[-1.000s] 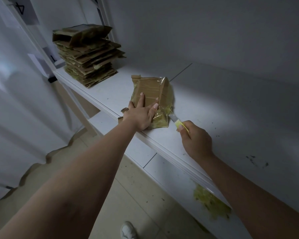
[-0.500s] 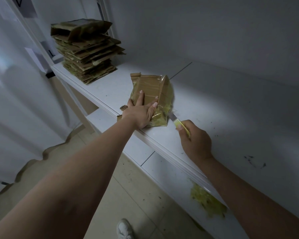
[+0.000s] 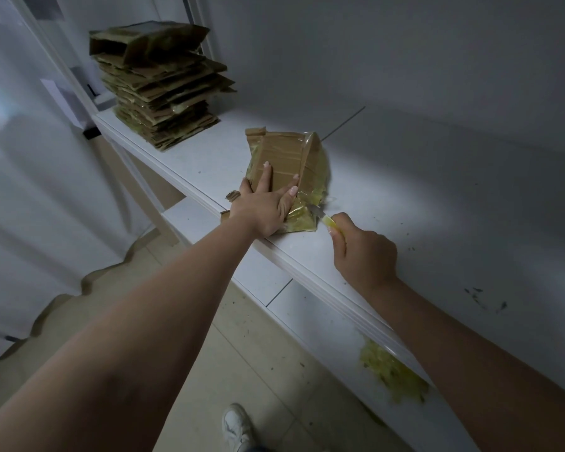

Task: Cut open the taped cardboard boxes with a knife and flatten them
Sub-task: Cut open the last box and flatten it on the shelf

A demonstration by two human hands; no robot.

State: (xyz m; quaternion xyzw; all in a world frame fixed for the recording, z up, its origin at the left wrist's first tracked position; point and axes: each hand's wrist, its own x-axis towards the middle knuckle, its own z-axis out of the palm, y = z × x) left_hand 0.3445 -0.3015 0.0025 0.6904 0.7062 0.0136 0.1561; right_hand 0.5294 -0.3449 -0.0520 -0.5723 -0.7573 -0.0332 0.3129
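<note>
A small brown cardboard box (image 3: 286,158), wrapped in shiny yellowish tape, lies on the white shelf (image 3: 388,203) near its front edge. My left hand (image 3: 268,203) presses flat on the box's near end with straight, spread fingers. My right hand (image 3: 362,252) grips a yellow-handled knife (image 3: 323,217); its blade tip touches the taped near-right corner of the box.
A tall stack of flattened cardboard (image 3: 163,89) stands at the shelf's far left end. A lower white shelf (image 3: 323,321) carries a patch of yellow tape scraps (image 3: 392,373). White curtain hangs at left. A white shoe (image 3: 237,429) stands on the tiled floor below.
Both hands stay nearly in place. The knife has crept slightly toward the box's near corner while my left hand keeps pressing the box down.
</note>
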